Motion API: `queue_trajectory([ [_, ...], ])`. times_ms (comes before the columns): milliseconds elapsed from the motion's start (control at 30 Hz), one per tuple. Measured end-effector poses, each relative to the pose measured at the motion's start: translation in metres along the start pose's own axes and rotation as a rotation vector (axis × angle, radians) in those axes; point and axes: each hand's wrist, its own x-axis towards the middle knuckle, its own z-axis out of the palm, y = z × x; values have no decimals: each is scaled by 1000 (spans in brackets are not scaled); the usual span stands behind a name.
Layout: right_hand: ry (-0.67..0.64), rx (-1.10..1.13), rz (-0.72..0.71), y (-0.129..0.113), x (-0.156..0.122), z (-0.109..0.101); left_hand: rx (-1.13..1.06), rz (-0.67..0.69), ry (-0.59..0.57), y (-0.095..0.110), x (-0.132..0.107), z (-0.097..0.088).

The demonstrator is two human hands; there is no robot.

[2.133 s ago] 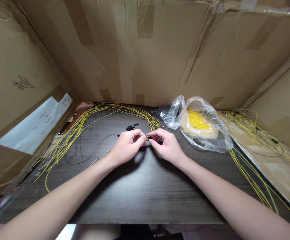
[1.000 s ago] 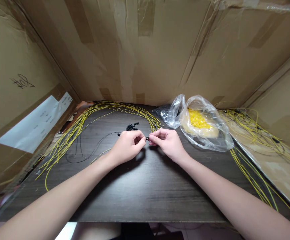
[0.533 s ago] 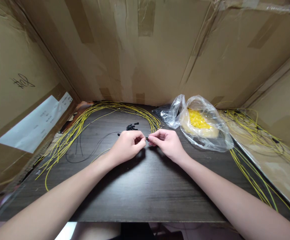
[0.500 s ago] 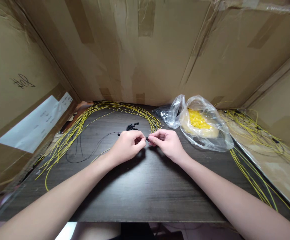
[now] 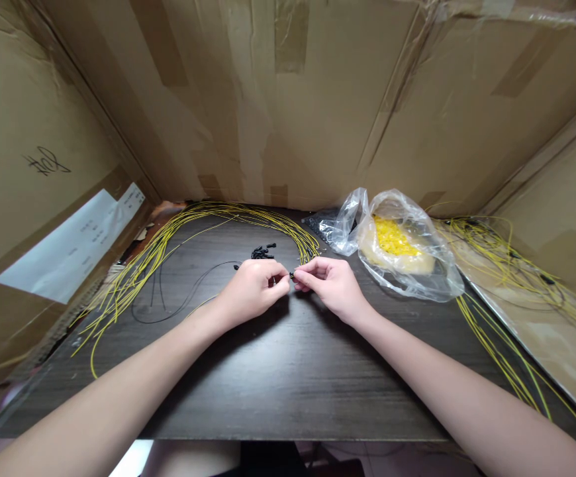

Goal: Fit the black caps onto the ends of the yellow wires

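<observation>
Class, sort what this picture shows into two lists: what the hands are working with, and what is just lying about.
Working with: left hand, right hand, black wire, small black piece.

Lying about: yellow wires, heap of black pieces, plastic bag of yellow pieces, dark table, cardboard walls.

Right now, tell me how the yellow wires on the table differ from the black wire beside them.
The yellow wires lie as a thick bundle of many strands, while the black wire is a single thin strand. The yellow wires arc widely across the dark wooden table; the black wire makes a smaller loop. The black wire runs into the left hand; the yellow bundle lies mostly away from it. Both lie loosely curved on the table.
</observation>
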Motion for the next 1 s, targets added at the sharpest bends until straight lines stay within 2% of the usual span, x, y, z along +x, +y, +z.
queue_trajectory([
  [200, -15, -47, -18, 1, 0, 0, 15, 4, -30, -1, 1, 0],
  [467, -31, -223, -131, 3, -3, 1, 2, -131, -86, 4, 1, -2],
  [800, -51, -214, -67, -1, -3, -1, 57, -77, -107, 6, 0, -3],
  [1000, -37, -94, 21, -3, -2, 1, 64, -152, -80, 7, 1, -2],
])
